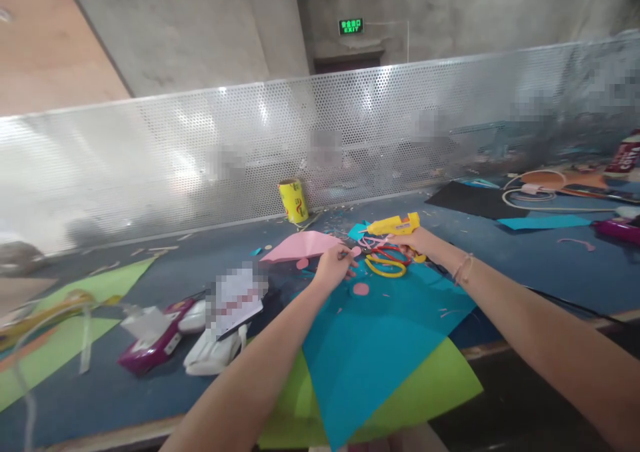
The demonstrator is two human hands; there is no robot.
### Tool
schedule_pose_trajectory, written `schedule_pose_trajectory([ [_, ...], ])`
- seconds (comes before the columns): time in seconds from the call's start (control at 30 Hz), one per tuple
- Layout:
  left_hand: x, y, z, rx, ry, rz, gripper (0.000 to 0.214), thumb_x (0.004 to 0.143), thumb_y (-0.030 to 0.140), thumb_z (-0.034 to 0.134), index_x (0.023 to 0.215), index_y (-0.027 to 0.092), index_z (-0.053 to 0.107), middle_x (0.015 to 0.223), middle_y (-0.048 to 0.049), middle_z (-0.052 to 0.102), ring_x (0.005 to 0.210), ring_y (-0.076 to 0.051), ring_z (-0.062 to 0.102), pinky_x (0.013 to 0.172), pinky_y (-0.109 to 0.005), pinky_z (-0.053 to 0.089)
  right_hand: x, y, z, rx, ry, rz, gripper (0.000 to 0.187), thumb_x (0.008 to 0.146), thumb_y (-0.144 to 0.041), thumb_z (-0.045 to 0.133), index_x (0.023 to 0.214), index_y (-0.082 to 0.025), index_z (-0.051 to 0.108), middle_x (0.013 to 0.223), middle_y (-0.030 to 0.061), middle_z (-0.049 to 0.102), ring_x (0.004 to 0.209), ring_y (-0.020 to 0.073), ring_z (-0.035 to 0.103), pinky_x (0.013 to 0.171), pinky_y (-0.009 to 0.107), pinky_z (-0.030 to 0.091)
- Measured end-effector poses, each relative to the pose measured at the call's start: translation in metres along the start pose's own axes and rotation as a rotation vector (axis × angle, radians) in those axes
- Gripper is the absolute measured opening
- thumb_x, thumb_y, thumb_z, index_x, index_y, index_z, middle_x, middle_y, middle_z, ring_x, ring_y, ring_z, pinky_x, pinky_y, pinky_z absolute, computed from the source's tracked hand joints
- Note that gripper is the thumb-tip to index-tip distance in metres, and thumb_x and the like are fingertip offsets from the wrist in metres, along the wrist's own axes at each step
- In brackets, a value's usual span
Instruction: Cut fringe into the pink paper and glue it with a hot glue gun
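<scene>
My right hand is wrapped round the grip of a yellow glue gun, its nozzle pointing left. My left hand is closed, fingertips together; what they pinch, if anything, is too small to make out. Just behind it lies a folded pink paper. Scissors with red and yellow handles rest under the glue gun on a blue paper sheet. A pink paper circle lies on that sheet, near my left hand. A green paper sheet shows beneath the blue one.
At left are a purple power strip, a white case, a phone and green paper. A yellow roll stands before the perforated metal screen. Black paper and a white cable lie at right.
</scene>
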State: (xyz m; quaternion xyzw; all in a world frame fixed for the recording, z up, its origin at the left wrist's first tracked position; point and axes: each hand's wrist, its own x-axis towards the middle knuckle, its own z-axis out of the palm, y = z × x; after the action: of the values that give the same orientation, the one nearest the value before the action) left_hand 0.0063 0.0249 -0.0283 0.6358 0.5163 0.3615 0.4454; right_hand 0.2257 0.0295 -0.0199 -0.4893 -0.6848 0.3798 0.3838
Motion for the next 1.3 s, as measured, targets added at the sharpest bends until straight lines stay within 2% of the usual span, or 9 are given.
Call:
schedule_pose_trajectory([
  [0.13, 0.0, 0.001, 0.001, -0.039, -0.009, -0.02, 0.01, 0.081, 0.026, 0.048, 0.08, 0.016, 0.049, 0.061, -0.0001, 0.062, 0.039, -0.008, 0.053, 0.041, -0.019, 0.042, -0.003, -0.002, -0.004, 0.017, -0.066, -0.026, 0.025, 0.072, -0.04, 0.06, 0.082, -0.018, 0.066, 0.046, -0.004, 0.049, 0.037, 0.0063, 0.038, 0.041, 0.022, 0.037],
  [0.27, -0.002, 0.003, 0.002, -0.06, -0.002, -0.008, 0.008, 0.082, 0.024, 0.048, 0.079, 0.016, 0.047, 0.062, -0.0004, 0.063, 0.039, -0.008, 0.054, 0.042, -0.019, 0.043, -0.006, -0.008, 0.0, -0.009, -0.107, 0.018, 0.036, 0.068, -0.032, 0.064, 0.101, -0.02, 0.062, 0.074, 0.0, 0.065, 0.04, 0.005, 0.041, 0.039, 0.02, 0.037],
  [0.43, 0.002, 0.002, 0.0, -0.061, 0.036, -0.008, 0.009, 0.081, 0.024, 0.048, 0.078, 0.017, 0.044, 0.063, 0.0003, 0.063, 0.039, -0.008, 0.054, 0.041, -0.019, 0.044, -0.006, -0.011, 0.007, 0.023, -0.112, 0.034, 0.037, 0.06, -0.021, 0.068, 0.097, -0.02, 0.063, 0.092, 0.0028, 0.067, 0.072, 0.0127, 0.059, 0.059, 0.021, 0.048],
  [0.53, 0.006, -0.001, -0.002, -0.067, 0.086, -0.031, 0.01, 0.081, 0.025, 0.048, 0.079, 0.018, 0.042, 0.063, -0.0002, 0.064, 0.04, -0.008, 0.054, 0.041, -0.019, 0.044, -0.006, -0.009, 0.007, 0.017, -0.087, 0.041, 0.033, 0.06, -0.021, 0.069, 0.093, -0.019, 0.064, 0.089, 0.0029, 0.067, 0.074, 0.0134, 0.059, 0.063, 0.022, 0.048],
  [0.77, 0.003, -0.001, -0.002, -0.076, 0.102, -0.021, 0.019, 0.078, 0.034, 0.052, 0.078, 0.018, 0.043, 0.068, -0.002, 0.066, 0.041, -0.008, 0.055, 0.04, -0.018, 0.043, -0.007, -0.005, 0.003, 0.054, -0.069, 0.043, 0.055, 0.065, -0.03, 0.068, 0.118, -0.02, 0.055, 0.056, -0.0043, 0.056, 0.039, 0.0064, 0.038, 0.037, 0.021, 0.031],
  [0.97, 0.002, 0.0, -0.001, -0.08, 0.077, 0.015, 0.021, 0.077, 0.036, 0.054, 0.079, 0.018, 0.044, 0.061, -0.0002, 0.065, 0.042, -0.009, 0.056, 0.042, -0.02, 0.044, -0.005, -0.006, 0.002, 0.013, -0.088, 0.02, 0.036, 0.07, -0.035, 0.062, 0.101, -0.016, 0.064, 0.04, -0.0067, 0.042, 0.036, 0.0074, 0.034, 0.037, 0.022, 0.026],
  [1.03, 0.003, -0.001, -0.001, -0.067, 0.061, 0.038, 0.022, 0.076, 0.038, 0.055, 0.077, 0.018, 0.045, 0.059, 0.0001, 0.063, 0.042, -0.01, 0.056, 0.042, -0.021, 0.044, -0.005, -0.005, 0.001, -0.005, -0.093, 0.019, 0.037, 0.07, -0.038, 0.062, 0.1, -0.016, 0.065, 0.038, -0.0067, 0.041, 0.035, 0.0075, 0.033, 0.037, 0.022, 0.025],
  [1.17, 0.002, 0.0, -0.001, -0.065, 0.067, 0.06, 0.022, 0.076, 0.037, 0.055, 0.073, 0.017, 0.045, 0.059, -0.0007, 0.063, 0.041, -0.01, 0.055, 0.042, -0.021, 0.043, -0.005, -0.004, 0.001, 0.002, -0.07, 0.029, 0.049, 0.069, -0.036, 0.063, 0.114, -0.017, 0.057, 0.036, -0.0086, 0.041, 0.034, 0.0079, 0.032, 0.037, 0.022, 0.024],
  [1.3, -0.002, 0.005, 0.001, -0.089, 0.114, 0.083, 0.018, 0.076, 0.032, 0.054, 0.074, 0.017, 0.045, 0.068, -0.0017, 0.065, 0.043, -0.009, 0.055, 0.043, -0.02, 0.043, -0.007, -0.009, 0.004, 0.039, -0.062, 0.037, 0.035, 0.066, -0.031, 0.065, 0.097, -0.016, 0.063, 0.04, -0.0074, 0.044, 0.037, 0.0073, 0.034, 0.038, 0.023, 0.026],
])
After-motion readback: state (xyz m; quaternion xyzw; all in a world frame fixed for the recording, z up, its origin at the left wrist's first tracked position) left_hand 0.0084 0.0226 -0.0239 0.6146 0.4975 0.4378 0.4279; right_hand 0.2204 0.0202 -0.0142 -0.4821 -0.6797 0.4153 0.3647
